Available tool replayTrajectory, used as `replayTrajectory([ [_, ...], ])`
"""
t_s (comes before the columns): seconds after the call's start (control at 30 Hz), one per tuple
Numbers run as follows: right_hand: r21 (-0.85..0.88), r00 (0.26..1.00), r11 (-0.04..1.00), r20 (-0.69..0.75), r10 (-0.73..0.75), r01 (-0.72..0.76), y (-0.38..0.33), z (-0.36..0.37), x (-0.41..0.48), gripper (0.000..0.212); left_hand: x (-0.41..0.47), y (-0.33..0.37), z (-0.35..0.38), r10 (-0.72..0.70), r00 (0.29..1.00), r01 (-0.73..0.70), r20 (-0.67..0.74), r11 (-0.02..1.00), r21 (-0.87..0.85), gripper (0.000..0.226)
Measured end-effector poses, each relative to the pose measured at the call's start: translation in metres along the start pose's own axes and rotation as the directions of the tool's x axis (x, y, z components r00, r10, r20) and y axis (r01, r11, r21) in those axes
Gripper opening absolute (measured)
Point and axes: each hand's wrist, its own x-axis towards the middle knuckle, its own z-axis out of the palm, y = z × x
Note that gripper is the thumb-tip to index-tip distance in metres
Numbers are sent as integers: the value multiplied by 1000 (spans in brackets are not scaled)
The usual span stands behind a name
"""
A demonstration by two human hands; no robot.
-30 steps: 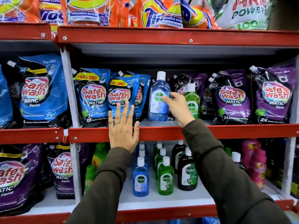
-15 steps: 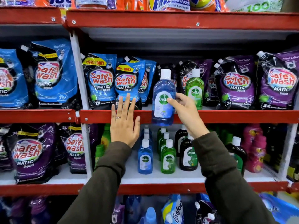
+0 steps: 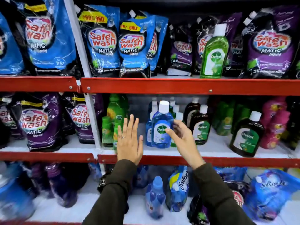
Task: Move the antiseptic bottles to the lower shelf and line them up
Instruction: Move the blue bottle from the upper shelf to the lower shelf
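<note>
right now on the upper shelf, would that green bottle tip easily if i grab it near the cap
Probably somewhat: the green bottle is tall and narrow, standing at the shelf edge. It looks full, so likely heavy for its size. The smooth plastic may be slippery; gripping the body seems safer.

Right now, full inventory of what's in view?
Blue Dettol bottle: one, blue, right hand, at lower shelf.
Green Dettol bottle: one, green, upper shelf.
Dark Dettol bottles: at least three, brown-black, lower shelf.
Blue Safewash pouches: several, upper shelf left.
Purple Safewash pouches: several, upper right, lower left.
Comfort pouch: one, blue, bottom shelf.
Shelf edges: red.
Left hand: open, empty.
Right hand: gripping blue bottle.
</note>
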Motion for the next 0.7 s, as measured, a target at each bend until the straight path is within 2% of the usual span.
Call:
replayTrajectory([
  [0.13,-29,998,997,8,70,-70,36,10,-6,29,-36,-6,28,-59,981,58,184,998,6,76],
  [0.27,-58,989,988,9,147,-146,64,20,-1,29,-58,-9,51,-55,947,44,316,998,40,78],
  [0.4,-80,981,979,14,192,-190,81,28,8,26,-60,-13,61,-51,951,23,306,995,94,74],
  [0.57,-53,975,974,21,222,-221,88,35,19,34,-62,-15,65,-46,957,13,287,993,117,76],
  [0.7,-45,975,976,56,215,-213,95,39,24,28,-63,-16,68,-42,962,10,271,993,119,77],
])
